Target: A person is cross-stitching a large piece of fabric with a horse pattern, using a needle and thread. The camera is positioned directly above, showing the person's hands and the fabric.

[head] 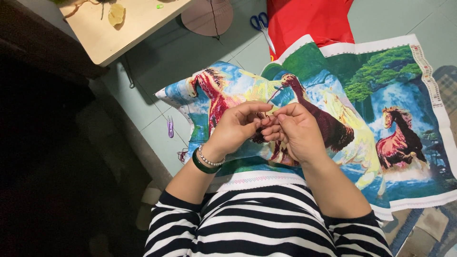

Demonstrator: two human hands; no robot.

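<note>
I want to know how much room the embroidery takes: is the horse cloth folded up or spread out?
Mostly spread: the horse cloth lies open across the lap and floor, bunched only under the left hand and right hand.

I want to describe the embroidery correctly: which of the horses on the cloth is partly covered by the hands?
The dark brown horse in the middle, behind the right hand. The red horses at left and right lie uncovered.

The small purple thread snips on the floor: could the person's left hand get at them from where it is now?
Probably yes. The purple snips lie on bare floor tiles just left of the embroidered cloth, on the left hand's side with nothing between. That hand is busy pinching thread with the right hand.
</note>
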